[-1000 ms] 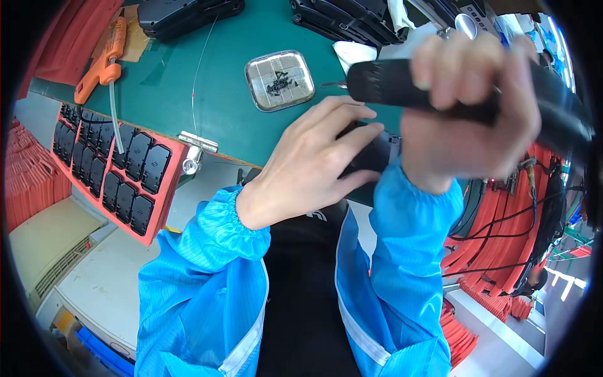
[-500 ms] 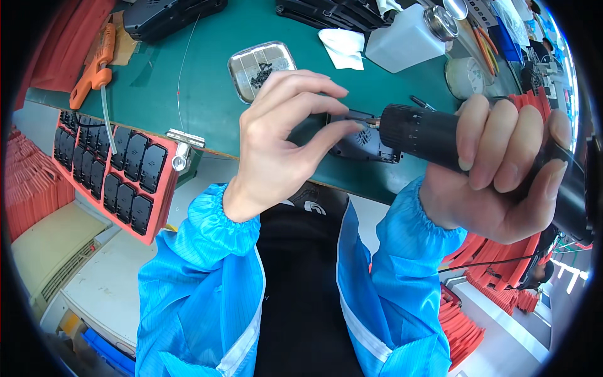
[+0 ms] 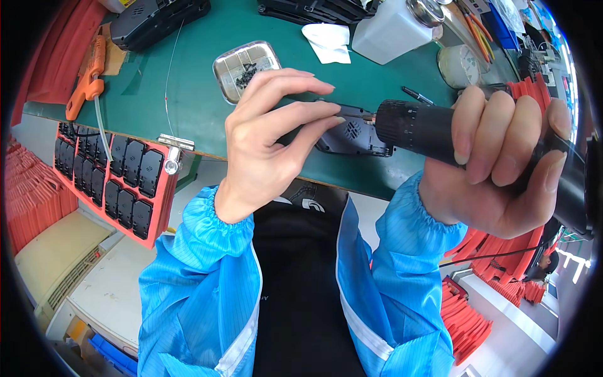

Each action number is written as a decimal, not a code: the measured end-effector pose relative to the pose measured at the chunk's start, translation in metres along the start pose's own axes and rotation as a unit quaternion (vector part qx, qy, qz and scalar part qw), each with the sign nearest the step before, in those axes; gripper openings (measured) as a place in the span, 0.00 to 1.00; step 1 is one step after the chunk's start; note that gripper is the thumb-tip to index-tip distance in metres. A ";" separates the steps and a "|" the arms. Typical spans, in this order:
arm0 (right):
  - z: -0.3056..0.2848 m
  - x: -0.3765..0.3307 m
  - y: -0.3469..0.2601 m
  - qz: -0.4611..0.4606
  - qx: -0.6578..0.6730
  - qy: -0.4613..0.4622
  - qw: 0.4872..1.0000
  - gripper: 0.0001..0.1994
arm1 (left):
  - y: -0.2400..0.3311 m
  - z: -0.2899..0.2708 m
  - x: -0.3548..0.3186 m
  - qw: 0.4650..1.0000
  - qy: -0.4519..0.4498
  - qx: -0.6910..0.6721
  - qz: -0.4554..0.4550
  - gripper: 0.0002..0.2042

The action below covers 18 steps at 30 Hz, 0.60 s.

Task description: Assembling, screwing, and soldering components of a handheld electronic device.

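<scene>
Dark casing (image 3: 370,142) with a round grille (image 3: 352,130) is laid on the green desk (image 3: 195,100), close to the near edge; clock positions are read from it. Black power screwdriver (image 3: 418,125) is gripped firmly by the right hand (image 3: 496,154) at 3 o'clock, bit (image 3: 363,117) pointed toward 9. Left hand (image 3: 260,141) is placed at 9 o'clock, thumb and forefinger brought into a narrow pinch at the bit's tip, other fingers spread loosely; whether a tiny part is pinched there cannot be told. Metal dish (image 3: 266,53) with small dark pieces (image 3: 247,74) is seen at 10, partly covered by the left hand; white cloth (image 3: 328,43) between 11 and 12, white bottle (image 3: 389,34) between 12 and 1, pen (image 3: 416,95) at 2. Risks, as judged: fingertips could be nicked if the bit is spun while pinched; anything small at the tip could be dropped if the pinch is loosened early or the tool jerked. Casing does not look steadied by either hand, so it could be skidded over the edge at 6 o'clock if pushed; its face could be scratched by a slipped bit. Dish could be tipped and its pieces scattered if knocked by the knuckles.
</scene>
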State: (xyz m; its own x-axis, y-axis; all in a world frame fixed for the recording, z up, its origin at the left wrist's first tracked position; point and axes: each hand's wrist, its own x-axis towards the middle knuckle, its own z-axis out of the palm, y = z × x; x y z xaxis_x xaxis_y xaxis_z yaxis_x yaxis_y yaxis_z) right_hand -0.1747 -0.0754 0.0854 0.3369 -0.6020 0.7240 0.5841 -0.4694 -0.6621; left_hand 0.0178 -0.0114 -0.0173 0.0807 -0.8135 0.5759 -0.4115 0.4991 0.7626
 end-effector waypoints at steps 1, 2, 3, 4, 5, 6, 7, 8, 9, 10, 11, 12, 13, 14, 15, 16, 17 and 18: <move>0.001 -0.001 0.000 0.002 0.002 0.004 1.000 0.17 | -0.001 0.001 0.000 1.000 0.001 0.000 0.002 0.10; 0.002 -0.002 0.000 0.003 0.005 0.007 1.000 0.17 | -0.001 0.001 0.000 1.000 0.003 0.000 0.003 0.10; 0.002 -0.002 0.000 0.005 0.007 0.011 1.000 0.17 | -0.001 0.001 0.000 1.000 0.004 0.001 0.005 0.10; 0.002 -0.002 0.000 0.005 0.008 0.011 1.000 0.17 | -0.001 0.001 0.000 1.000 0.004 0.001 0.005 0.10; 0.002 -0.001 0.000 0.007 0.008 0.003 1.000 0.17 | 0.000 0.000 0.000 1.000 0.001 0.000 0.000 0.10; 0.002 -0.001 0.000 0.009 0.009 -0.005 1.000 0.17 | 0.000 -0.001 0.000 1.000 -0.001 0.000 -0.004 0.10; 0.002 0.000 0.000 0.011 0.009 -0.012 1.000 0.17 | 0.001 -0.002 0.001 1.000 -0.004 -0.001 -0.008 0.10; 0.001 -0.001 0.001 0.012 0.010 -0.012 1.000 0.17 | 0.001 -0.002 0.001 1.000 -0.004 0.000 -0.008 0.10; 0.001 -0.001 0.001 0.019 0.020 -0.021 0.999 0.17 | 0.001 -0.002 0.000 1.000 -0.004 -0.001 -0.009 0.10; 0.001 -0.002 0.002 0.027 0.031 -0.030 0.999 0.17 | 0.002 -0.003 0.000 1.000 -0.004 -0.001 -0.009 0.10; 0.001 -0.002 0.002 0.034 0.042 -0.039 0.998 0.17 | 0.002 -0.003 0.000 1.000 -0.005 -0.002 -0.010 0.11; 0.001 -0.002 0.002 0.034 0.043 -0.039 0.998 0.17 | 0.002 -0.003 0.000 1.000 -0.005 -0.002 -0.010 0.11; 0.001 -0.001 0.003 0.038 0.045 -0.049 0.997 0.17 | 0.002 -0.003 0.001 1.000 -0.005 -0.003 -0.009 0.11; 0.001 -0.001 0.003 0.043 0.048 -0.059 0.996 0.17 | 0.002 -0.003 0.001 1.000 -0.006 -0.004 -0.007 0.11; 0.001 -0.001 0.004 0.047 0.051 -0.069 0.995 0.17 | 0.002 -0.003 0.001 1.000 -0.006 -0.005 -0.006 0.11; 0.001 -0.001 0.004 0.047 0.050 -0.069 0.995 0.17 | 0.002 -0.002 0.001 1.000 -0.007 -0.006 -0.006 0.11; 0.001 -0.001 0.004 0.045 0.044 -0.065 0.996 0.17 | 0.002 -0.002 0.001 1.000 -0.006 -0.005 -0.005 0.11; 0.002 -0.001 0.004 0.043 0.040 -0.062 0.996 0.17 | 0.002 -0.002 0.001 1.000 -0.005 -0.002 -0.004 0.10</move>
State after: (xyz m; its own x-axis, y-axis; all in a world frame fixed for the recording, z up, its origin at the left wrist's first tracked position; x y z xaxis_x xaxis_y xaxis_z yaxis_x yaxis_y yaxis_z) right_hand -0.1712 -0.0753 0.0819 0.4734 -0.5512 0.6871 0.6048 -0.3638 -0.7085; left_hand 0.0185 -0.0102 -0.0147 0.0750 -0.8204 0.5668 -0.4066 0.4939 0.7686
